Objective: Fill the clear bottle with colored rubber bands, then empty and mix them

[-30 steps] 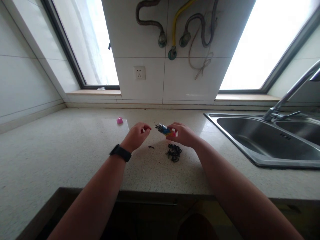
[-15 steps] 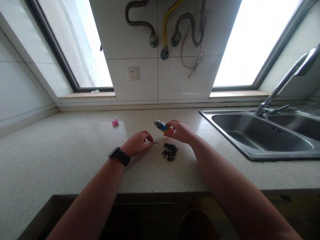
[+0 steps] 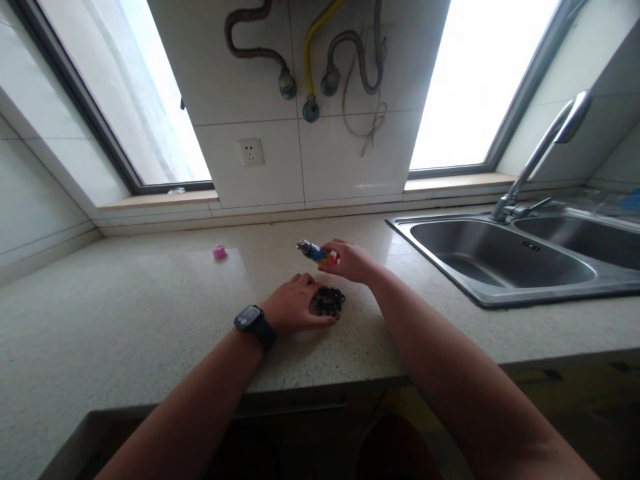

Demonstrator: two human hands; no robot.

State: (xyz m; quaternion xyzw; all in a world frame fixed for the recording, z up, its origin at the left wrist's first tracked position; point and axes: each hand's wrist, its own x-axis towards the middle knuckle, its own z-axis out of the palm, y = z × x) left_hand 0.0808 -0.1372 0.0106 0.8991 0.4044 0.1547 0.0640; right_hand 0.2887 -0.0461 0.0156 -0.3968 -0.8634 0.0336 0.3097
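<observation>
My right hand (image 3: 347,260) holds a small clear bottle (image 3: 319,255) with a blue, yellow and pink label, tilted with its mouth toward the left. Dark bits show inside the mouth end. On the counter below it lies a pile of small black elastic bands (image 3: 331,302), though their exact kind is hard to make out. Around the left side of that pile rests my left hand (image 3: 295,303), thumb and fingers spread, the thumb along its near edge. I cannot see whether the fingertips touch the bands. A pink cap (image 3: 219,253) sits apart, farther left.
The speckled stone counter (image 3: 165,320) runs up to a tiled wall with a socket (image 3: 251,152) and hoses. At right is a steel double sink (image 3: 480,297) with a faucet (image 3: 533,163). A dark watch (image 3: 253,323) is on my left wrist.
My left hand has moved right and nearer onto the pile, opening from a pinch on a thin dark strand. My right hand still holds the bottle. The view has shifted slightly.
</observation>
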